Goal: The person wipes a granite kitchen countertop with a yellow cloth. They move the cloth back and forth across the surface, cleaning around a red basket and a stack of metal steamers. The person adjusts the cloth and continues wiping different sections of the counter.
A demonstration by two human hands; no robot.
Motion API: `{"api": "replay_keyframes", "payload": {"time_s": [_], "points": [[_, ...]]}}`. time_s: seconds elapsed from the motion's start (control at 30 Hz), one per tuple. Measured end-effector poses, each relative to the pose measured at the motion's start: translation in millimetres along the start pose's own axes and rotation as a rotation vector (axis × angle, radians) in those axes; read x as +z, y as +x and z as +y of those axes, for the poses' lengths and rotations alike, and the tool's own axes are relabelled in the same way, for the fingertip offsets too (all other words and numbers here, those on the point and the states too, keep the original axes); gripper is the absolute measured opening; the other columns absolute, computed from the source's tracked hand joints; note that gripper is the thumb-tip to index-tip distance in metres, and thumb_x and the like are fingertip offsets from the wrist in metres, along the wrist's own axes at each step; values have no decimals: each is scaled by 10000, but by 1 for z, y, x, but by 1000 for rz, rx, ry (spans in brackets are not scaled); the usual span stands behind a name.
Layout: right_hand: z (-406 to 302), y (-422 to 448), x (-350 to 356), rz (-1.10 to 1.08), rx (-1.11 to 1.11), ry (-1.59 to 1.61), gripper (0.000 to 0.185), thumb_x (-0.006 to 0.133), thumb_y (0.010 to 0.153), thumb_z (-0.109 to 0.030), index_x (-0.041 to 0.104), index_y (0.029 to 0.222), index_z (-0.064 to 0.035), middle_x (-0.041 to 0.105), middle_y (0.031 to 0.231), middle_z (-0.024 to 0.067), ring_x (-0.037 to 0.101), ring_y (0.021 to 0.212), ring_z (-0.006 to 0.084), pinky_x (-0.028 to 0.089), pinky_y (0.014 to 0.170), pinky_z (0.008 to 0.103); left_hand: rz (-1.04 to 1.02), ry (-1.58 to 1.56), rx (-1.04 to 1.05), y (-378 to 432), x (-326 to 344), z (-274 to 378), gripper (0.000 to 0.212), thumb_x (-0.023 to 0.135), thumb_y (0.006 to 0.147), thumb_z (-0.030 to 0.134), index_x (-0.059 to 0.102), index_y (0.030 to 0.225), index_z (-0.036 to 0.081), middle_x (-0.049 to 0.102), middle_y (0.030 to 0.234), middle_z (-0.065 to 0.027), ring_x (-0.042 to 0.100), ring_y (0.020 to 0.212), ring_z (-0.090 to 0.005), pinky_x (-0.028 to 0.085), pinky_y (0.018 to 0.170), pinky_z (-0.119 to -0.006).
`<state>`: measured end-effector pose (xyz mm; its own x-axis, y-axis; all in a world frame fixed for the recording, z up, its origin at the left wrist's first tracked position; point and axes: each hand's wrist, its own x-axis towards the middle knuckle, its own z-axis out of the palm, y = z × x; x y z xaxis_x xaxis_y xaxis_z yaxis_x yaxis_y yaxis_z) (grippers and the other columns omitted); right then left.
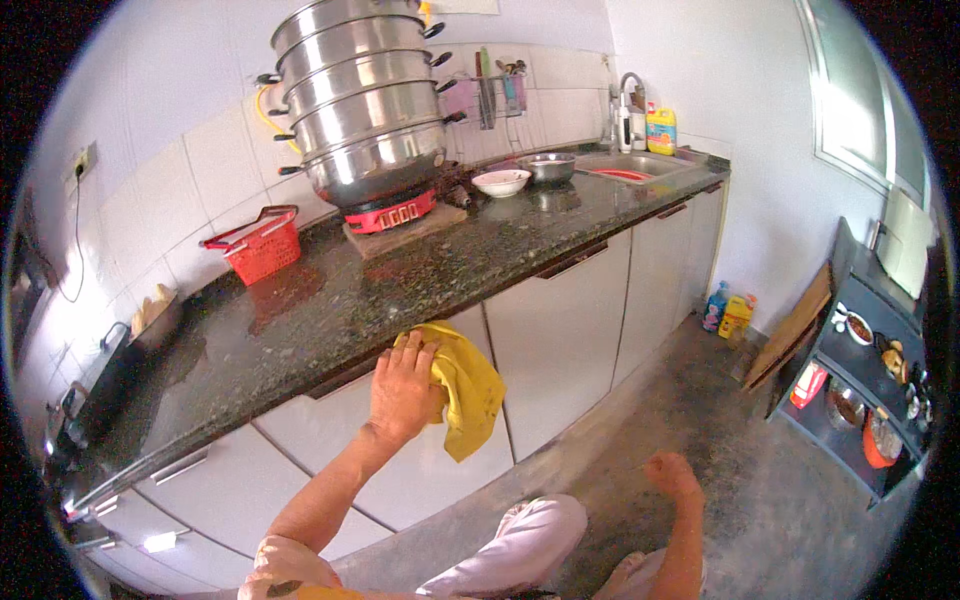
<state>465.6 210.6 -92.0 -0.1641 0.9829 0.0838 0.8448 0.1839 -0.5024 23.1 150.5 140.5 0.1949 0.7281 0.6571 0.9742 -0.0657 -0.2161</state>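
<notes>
My left hand (403, 386) grips a yellow cloth (472, 390) at the front edge of the dark granite countertop (337, 300). The cloth's loose part hangs over the white cabinet doors (559, 334). Down by my right side, above the floor, my right hand (673, 475) is curled with nothing visible in it. A red plastic basket (264, 251) sits on the counter against the tiled wall. To its right a tall stacked steel steamer (367, 112) stands on a red-fronted cooker (394, 215).
A white bowl (501, 182) and a steel bowl (551, 168) stand before the sink (652, 164). At the far left is a dark wok (154, 315). A wooden board (795, 330) leans beside a dark shelf unit (862, 375) holding bowls. Bottles (716, 306) stand on the floor.
</notes>
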Motion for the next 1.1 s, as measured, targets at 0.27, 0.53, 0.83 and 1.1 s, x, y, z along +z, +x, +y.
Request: {"api": "replay_keyframes", "payload": {"time_s": [0.27, 0.53, 0.83, 1.1], "points": [[13, -9, 16, 64, -27, 185, 282, 631, 766, -281, 665, 834, -9, 653, 786, 184, 650, 723, 287, 495, 664, 383, 174, -315, -371, -86, -34, -71, 428, 548, 711, 30, 526, 1138, 23, 521, 1203, -192, 491, 1093, -367, 364, 953, -459], [17, -11, 18, 185, -233, -3, 266, 626, 775, -262, 639, 812, 1, 646, 760, 187, 637, 687, 308, 480, 619, 400, 539, -508, -686, -156, -86, -105, 205, 476, 847, 51, 541, 1031, -12, 500, 976, -126, 519, 925, -284, 406, 848, -349], [22, -6, 27, 134, -172, -78, 260, 599, 800, -257, 633, 807, 1, 633, 765, 199, 621, 730, 376, 461, 636, 462, 589, -531, -688, -117, -38, -76, 349, 467, 834, -68, 528, 1169, 8, 599, 1064, -134, 561, 1012, -259, 426, 899, -342], [24, -2, 26, -53, -73, -167, 269, 583, 805, -273, 643, 814, -12, 634, 837, 212, 612, 801, 392, 473, 668, 472, 251, -17, -379, -83, -43, -58, 504, 567, 662, -25, 514, 1162, 24, 567, 1099, -175, 518, 1029, -367, 397, 914, -448]]}}
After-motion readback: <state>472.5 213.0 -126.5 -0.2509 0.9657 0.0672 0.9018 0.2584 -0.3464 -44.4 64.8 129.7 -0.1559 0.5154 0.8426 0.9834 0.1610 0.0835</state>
